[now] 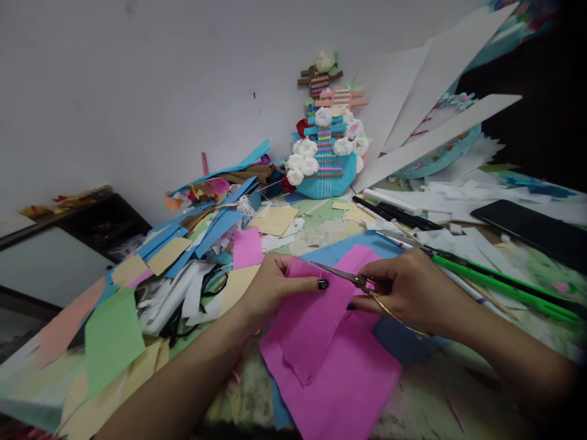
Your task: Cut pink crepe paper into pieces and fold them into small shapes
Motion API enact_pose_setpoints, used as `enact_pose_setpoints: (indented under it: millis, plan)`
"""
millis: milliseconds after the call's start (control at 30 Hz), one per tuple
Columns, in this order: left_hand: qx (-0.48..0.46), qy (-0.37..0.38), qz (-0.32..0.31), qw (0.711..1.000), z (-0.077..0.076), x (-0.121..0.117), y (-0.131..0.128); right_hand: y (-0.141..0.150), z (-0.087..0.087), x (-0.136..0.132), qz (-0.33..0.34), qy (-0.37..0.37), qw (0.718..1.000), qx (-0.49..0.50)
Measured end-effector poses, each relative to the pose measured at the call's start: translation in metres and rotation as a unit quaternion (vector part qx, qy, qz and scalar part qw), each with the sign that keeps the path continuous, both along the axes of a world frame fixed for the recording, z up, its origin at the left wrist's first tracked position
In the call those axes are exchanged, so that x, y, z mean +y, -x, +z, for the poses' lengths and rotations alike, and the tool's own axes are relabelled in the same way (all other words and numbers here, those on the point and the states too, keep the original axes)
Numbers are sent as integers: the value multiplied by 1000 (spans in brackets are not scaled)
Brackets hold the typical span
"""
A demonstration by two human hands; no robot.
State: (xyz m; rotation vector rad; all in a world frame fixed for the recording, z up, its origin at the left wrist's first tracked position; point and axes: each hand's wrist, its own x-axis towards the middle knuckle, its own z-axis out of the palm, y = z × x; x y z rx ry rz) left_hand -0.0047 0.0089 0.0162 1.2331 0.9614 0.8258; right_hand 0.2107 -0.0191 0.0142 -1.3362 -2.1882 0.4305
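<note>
My left hand [279, 281] pinches a folded piece of bright pink paper [316, 330], its thumb pressed on top. In my right hand [403, 281] is a small pair of scissors [362, 282] with gold handles. The dark blades point left and lie over the upper part of the pink paper, close to the left thumb. I cannot tell whether the blades are cutting. A larger pink sheet [367, 373] hangs below the folded piece, toward the table's front edge. Under the pink paper lies blue paper [403, 336].
A green utility knife [504, 281], black pens [398, 212] and a phone [532, 226] lie on the right. Scraps and a green sheet [114, 339] cover the left. At the back stands a blue guitar-shaped craft [328, 177] with white paper flowers. A cabinet [59, 256] is far left.
</note>
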Motion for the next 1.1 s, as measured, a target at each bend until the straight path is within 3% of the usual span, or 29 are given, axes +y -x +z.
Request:
enact_pose_setpoints:
  millis: [200, 400, 600, 1100]
  plan:
    - [-1, -16, 21, 1000, 2, 3, 1, -1, 6, -4, -25, 41, 997, 54]
    - [12, -61, 38, 997, 3, 5, 3, -2, 9, -3, -3, 79, 996, 30]
    - [31, -116, 54, 991, 1, 4, 6, -1, 9, -2, -13, 62, 998, 11]
    - [9, -115, 64, 991, 5, 4, 5, -2, 12, -3, -10, 54, 998, 19]
